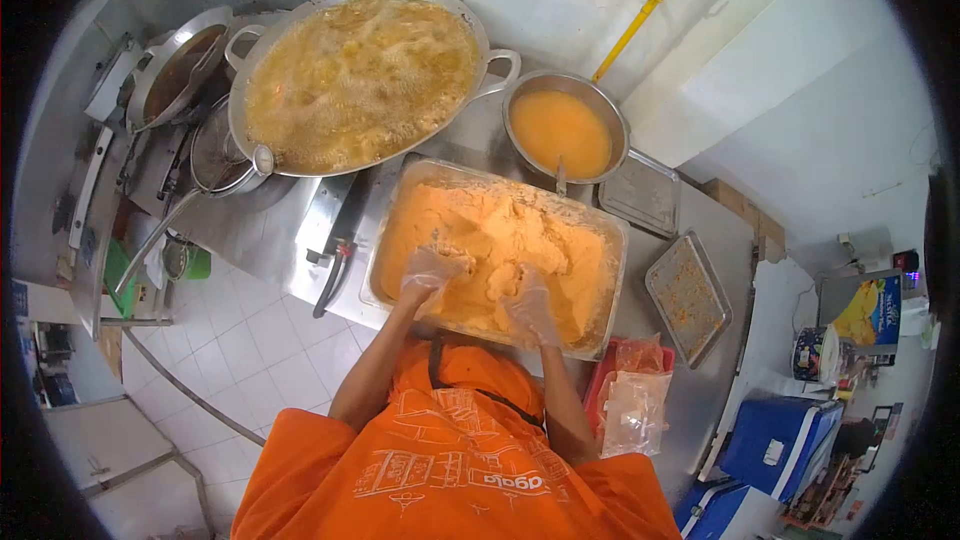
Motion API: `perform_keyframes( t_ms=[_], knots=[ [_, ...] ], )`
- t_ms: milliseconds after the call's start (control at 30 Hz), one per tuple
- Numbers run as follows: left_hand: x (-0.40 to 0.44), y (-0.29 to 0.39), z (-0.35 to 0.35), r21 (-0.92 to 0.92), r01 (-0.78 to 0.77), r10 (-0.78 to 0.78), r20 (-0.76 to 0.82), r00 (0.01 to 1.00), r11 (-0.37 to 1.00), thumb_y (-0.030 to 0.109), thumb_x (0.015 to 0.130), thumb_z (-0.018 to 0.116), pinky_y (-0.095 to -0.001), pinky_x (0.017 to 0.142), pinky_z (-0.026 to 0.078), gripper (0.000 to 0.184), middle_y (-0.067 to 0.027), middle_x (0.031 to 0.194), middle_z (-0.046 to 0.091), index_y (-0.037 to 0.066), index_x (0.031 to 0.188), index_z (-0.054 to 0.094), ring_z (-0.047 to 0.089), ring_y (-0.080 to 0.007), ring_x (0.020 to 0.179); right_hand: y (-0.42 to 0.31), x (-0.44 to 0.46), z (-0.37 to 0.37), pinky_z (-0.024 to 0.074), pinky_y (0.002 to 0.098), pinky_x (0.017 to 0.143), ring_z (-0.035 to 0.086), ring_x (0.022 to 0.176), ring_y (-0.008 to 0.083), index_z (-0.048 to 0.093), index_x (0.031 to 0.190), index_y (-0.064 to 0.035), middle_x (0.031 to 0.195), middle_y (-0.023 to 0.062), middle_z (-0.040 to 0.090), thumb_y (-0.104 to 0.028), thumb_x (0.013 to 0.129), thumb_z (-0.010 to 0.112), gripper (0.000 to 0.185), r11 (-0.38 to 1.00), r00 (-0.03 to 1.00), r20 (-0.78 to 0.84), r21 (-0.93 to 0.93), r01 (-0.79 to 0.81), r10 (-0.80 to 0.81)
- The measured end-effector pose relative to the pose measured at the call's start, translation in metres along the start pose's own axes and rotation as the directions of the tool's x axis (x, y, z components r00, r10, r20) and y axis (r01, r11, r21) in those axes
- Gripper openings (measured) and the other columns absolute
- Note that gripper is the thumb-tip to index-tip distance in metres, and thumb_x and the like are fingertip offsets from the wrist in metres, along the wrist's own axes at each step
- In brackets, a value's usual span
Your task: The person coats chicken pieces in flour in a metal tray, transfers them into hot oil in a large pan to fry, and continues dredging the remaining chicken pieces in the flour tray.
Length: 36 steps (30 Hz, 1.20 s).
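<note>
A large rectangular tray (612, 280) holds orange powdery coating with lumpy coated pieces in it. Both hands are in clear plastic gloves and reach into the tray. My left hand (432, 270), at the tray's left side, has its fingers curled round a coated piece. On the right, my right hand (528, 302) has its fingers closed on another coated piece (505, 282). Powder covers the fingertips of both hands. Behind the tray stands a metal bowl of orange liquid (560, 130) with a utensil handle in it.
A big wok of bubbling oil (365, 80) is at the back left, beside a strainer (222, 150) and a second pan (180, 75). To the right lie a metal lid (640, 195), a crumb-strewn tray (690, 300) and plastic bags (637, 400). Blue coolers (775, 445) stand lower right.
</note>
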State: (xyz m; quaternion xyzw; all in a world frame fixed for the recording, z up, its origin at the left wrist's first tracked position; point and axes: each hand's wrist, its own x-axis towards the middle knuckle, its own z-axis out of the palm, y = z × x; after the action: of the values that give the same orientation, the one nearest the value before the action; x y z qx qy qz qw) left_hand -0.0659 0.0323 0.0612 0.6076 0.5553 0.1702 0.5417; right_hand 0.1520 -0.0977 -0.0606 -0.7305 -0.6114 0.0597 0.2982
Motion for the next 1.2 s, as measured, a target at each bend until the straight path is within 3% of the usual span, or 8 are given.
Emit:
perform_keyframes(
  t_ms=[100, 367, 467, 600, 867, 1033, 1133, 1200],
  knots=[
    [0.016, -0.042, 0.01, 0.354, -0.159, 0.182, -0.032, 0.983, 0.922, 0.022, 0.082, 0.081, -0.0326, 0.069, 0.055, 0.027, -0.0114, 0.089, 0.077, -0.001, 0.096, 0.077, 0.07, -0.0174, 0.077, -0.048, 0.008, -0.017, 0.0547, 0.0474, 0.084, 0.069, 0.098, 0.0395, 0.045, 0.14, 0.0059, 0.108, 0.0296, 0.067, -0.033, 0.082, 0.076, 0.076, 0.923, 0.999, 0.053, -0.384, 0.029, -0.01],
    [0.019, -0.063, 0.002, 0.058, -0.175, 0.179, -0.071, 0.981, 0.983, 0.033, 0.084, 0.079, -0.0364, 0.073, 0.055, 0.033, -0.0122, 0.094, 0.078, 0.005, 0.101, 0.078, 0.072, -0.0217, 0.081, -0.065, 0.027, -0.05, 0.0528, 0.0465, 0.083, 0.068, 0.098, 0.0414, 0.045, 0.143, 0.0054, 0.107, 0.0306, 0.068, -0.03, 0.084, 0.074, 0.074, 0.731, 0.698, 0.38, 0.077, -0.678, 0.607],
    [0.018, -0.052, 0.004, -0.004, -0.012, 0.012, -0.037, 0.999, 1.0, 0.034, 0.082, 0.081, -0.036, 0.075, 0.055, 0.036, -0.0112, 0.095, 0.078, 0.005, 0.102, 0.078, 0.072, -0.0203, 0.082, -0.037, 0.024, -0.023, 0.0521, 0.0464, 0.079, 0.068, 0.091, 0.0404, 0.052, 0.137, 0.0033, 0.102, 0.0285, 0.068, -0.027, 0.084, 0.075, 0.065, 0.732, 0.793, 0.149, 0.313, -0.605, 0.591],
    [0.02, -0.06, 0.008, -0.051, -0.074, 0.071, -0.055, 0.996, 0.996, 0.031, 0.08, 0.084, -0.0337, 0.074, 0.055, 0.033, -0.0082, 0.091, 0.078, 0.004, 0.099, 0.079, 0.07, -0.0156, 0.08, -0.03, 0.03, -0.014, 0.052, 0.0465, 0.084, 0.065, 0.094, 0.0418, 0.061, 0.13, -0.0011, 0.105, 0.0273, 0.068, -0.027, 0.086, 0.075, 0.053, 0.975, 0.978, 0.06, 0.087, -0.207, 0.202],
    [0.016, -0.019, 0.002, 0.026, -0.032, 0.035, -0.096, 0.995, 0.999, 0.034, 0.077, 0.084, -0.0356, 0.071, 0.057, 0.034, -0.0117, 0.089, 0.078, 0.005, 0.094, 0.079, 0.073, -0.022, 0.076, -0.025, 0.033, -0.02, 0.0529, 0.0461, 0.085, 0.067, 0.097, 0.038, 0.067, 0.12, -0.0061, 0.1, 0.0231, 0.071, -0.014, 0.086, 0.073, 0.036, 0.995, 0.993, -0.073, 0.029, 0.097, -0.095],
    [0.014, -0.01, 0.022, 0.145, -0.168, 0.184, -0.099, 0.978, 0.975, 0.034, 0.079, 0.08, -0.0385, 0.07, 0.058, 0.03, -0.016, 0.089, 0.077, 0.006, 0.091, 0.079, 0.074, -0.0267, 0.074, -0.059, 0.048, -0.046, 0.0527, 0.0438, 0.071, 0.068, 0.085, 0.0339, 0.062, 0.125, -0.003, 0.093, 0.0232, 0.07, -0.012, 0.085, 0.073, 0.042, 0.88, 0.972, 0.228, 0.451, -0.151, 0.05],
    [0.013, 0.001, 0.035, 0.145, -0.149, 0.147, 0.03, 0.989, 0.978, 0.038, 0.082, 0.075, -0.0414, 0.074, 0.057, 0.038, -0.0193, 0.095, 0.075, 0.007, 0.105, 0.075, 0.073, -0.0315, 0.081, -0.084, 0.057, -0.035, 0.0508, 0.0419, 0.064, 0.065, 0.074, 0.0299, 0.059, 0.129, -0.001, 0.088, 0.0222, 0.068, -0.008, 0.087, 0.069, 0.043, 0.776, 0.843, 0.507, 0.453, -0.439, 0.18],
    [0.013, -0.003, 0.045, 0.142, -0.103, 0.093, 0.075, 0.993, 0.985, 0.041, 0.084, 0.07, -0.0451, 0.083, 0.056, 0.047, -0.0209, 0.103, 0.074, 0.01, 0.119, 0.071, 0.071, -0.0365, 0.094, -0.064, 0.046, -0.004, 0.0502, 0.0416, 0.063, 0.064, 0.072, 0.0289, 0.057, 0.13, 0.0001, 0.088, 0.0222, 0.067, -0.006, 0.088, 0.067, 0.044, 0.839, 0.88, 0.451, 0.416, -0.352, 0.145]
  ],
)
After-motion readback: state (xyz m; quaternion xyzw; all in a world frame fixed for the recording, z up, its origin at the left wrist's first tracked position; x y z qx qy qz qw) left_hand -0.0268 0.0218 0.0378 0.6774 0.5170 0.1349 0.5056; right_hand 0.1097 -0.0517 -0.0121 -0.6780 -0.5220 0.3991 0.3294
